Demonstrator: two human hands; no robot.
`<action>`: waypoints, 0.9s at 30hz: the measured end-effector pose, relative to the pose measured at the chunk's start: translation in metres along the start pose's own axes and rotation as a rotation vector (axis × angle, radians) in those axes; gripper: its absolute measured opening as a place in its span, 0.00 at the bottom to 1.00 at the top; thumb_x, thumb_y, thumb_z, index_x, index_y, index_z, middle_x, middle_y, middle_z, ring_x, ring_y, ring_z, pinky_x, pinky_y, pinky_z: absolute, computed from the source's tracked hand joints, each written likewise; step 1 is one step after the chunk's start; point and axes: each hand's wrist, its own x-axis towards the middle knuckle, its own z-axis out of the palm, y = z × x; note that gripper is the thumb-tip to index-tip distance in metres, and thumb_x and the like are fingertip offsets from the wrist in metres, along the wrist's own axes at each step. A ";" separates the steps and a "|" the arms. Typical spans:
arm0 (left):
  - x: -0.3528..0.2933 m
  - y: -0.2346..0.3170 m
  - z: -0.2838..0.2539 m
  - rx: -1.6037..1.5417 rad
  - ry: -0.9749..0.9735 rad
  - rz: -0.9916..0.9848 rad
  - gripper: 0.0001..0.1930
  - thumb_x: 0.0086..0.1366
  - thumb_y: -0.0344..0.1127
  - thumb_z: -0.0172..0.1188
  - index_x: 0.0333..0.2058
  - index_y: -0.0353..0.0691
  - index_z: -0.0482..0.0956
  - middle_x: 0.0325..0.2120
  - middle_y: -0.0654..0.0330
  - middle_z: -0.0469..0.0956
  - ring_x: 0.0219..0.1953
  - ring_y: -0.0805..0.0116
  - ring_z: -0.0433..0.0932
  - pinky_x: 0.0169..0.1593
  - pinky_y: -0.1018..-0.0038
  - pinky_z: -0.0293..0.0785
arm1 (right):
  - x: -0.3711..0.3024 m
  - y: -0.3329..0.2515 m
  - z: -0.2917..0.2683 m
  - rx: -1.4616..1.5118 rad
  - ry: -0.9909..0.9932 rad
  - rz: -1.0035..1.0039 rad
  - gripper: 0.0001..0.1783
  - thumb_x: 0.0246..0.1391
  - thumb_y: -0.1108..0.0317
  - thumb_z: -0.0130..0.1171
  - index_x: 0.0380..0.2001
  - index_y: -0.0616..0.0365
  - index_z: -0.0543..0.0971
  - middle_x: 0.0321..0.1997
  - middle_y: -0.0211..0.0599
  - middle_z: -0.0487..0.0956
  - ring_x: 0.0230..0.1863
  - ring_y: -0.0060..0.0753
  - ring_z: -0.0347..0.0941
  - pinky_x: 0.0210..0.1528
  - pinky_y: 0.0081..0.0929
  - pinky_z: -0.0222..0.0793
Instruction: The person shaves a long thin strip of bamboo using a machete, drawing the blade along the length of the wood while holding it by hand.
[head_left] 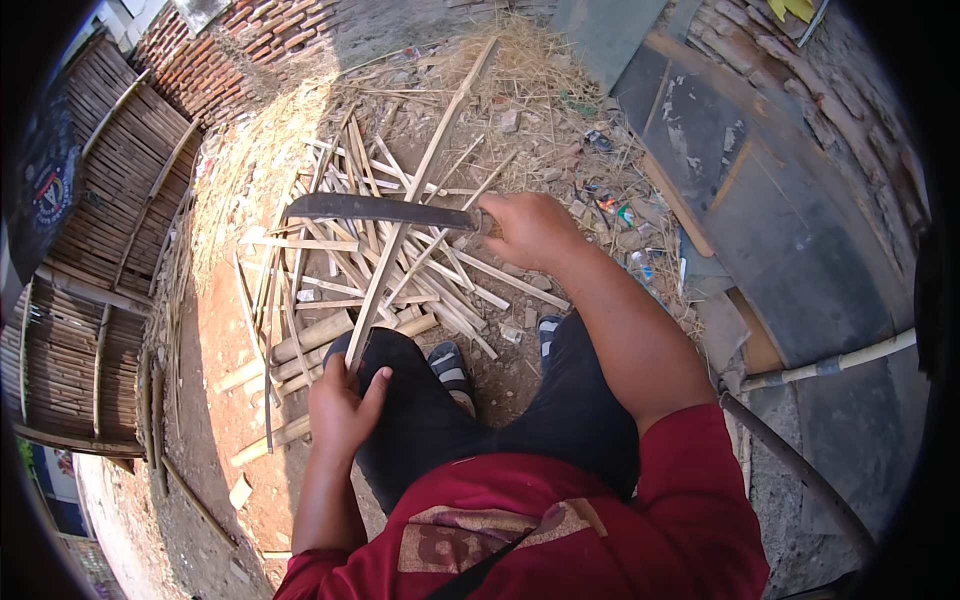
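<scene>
My right hand is closed around the handle of a machete, whose long dark blade points to the left. The blade lies across a long, pale bamboo strip; whether it touches the strip or passes just above, I cannot tell. My left hand grips the strip's near end beside my left knee, and the strip slants away to the far right. Beneath both lies a pile of split bamboo strips on the ground, with several thicker bamboo pieces at its near left.
Woven bamboo panels stand at the left, and a brick wall at the far left. Dark sheets lean on the right, with a bamboo pole near them. Straw, rubble and litter cover the ground beyond the pile.
</scene>
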 end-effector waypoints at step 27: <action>-0.053 -0.065 -0.031 -0.291 -0.198 -0.117 0.16 0.63 0.36 0.72 0.34 0.34 0.73 0.15 0.70 0.67 0.19 0.82 0.64 0.22 0.76 0.57 | -0.001 0.004 -0.004 -0.048 0.021 -0.098 0.17 0.49 0.60 0.69 0.42 0.54 0.80 0.34 0.47 0.82 0.37 0.58 0.80 0.40 0.45 0.75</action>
